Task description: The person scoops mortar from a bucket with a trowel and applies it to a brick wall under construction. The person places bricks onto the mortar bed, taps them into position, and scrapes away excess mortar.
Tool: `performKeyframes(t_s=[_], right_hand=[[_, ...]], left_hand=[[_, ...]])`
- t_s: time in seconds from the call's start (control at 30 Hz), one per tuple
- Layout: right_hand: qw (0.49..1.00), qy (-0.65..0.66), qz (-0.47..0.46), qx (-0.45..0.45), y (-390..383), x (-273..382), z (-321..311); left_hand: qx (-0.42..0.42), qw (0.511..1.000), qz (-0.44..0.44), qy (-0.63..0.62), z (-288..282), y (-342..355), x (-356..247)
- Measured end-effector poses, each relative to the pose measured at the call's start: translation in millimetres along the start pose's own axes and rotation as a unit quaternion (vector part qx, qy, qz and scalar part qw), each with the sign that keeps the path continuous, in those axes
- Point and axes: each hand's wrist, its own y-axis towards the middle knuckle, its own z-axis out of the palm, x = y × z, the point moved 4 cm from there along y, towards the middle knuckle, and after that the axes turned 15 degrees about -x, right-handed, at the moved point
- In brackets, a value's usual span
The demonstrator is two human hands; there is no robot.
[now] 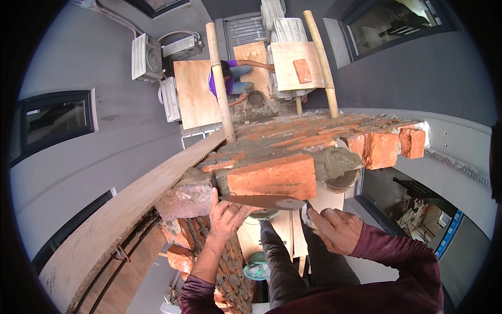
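Note:
My right hand [337, 228] is closed around the handle of a trowel [264, 202]. Its long flat blade points left, just along the near edge of an orange brick [272, 177] lying on the brick wall top. My left hand [228, 215] is at the blade's tip, fingers mostly stretched out, the index finger up against the end of a mortar-smeared purplish brick [184, 196]. It appears to grip nothing. A gap with grey mortar separates the two bricks. More wet mortar [337, 162] is heaped at the orange brick's right end.
Broken bricks [380, 149] stick out at right. A long wooden board [136, 214] borders the wall's left side. Two bamboo poles [319, 63] rise beyond. Another person [225, 78] crouches lower beside a mortar bucket [255, 98]. A green basin [257, 268] sits below, near my legs.

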Motion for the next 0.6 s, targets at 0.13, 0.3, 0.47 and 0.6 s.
performKeyframes(t_s=[0.13,0.3,0.47,0.6], right_hand=[[0.999,-0.019,-0.014,0.023,2,3,-3],[0.999,-0.004,-0.032,-0.021,0,3,-1],[1.000,-0.016,0.000,-0.010,0,3,-1],[1.000,-0.012,0.003,-0.015,-3,3,-2]], left_hand=[[0.000,1.000,0.016,0.001,1,3,2],[-0.021,1.000,0.005,0.001,2,4,0],[-0.022,1.000,0.014,-0.006,2,7,-2],[-0.033,0.999,0.006,0.005,0,8,-4]])
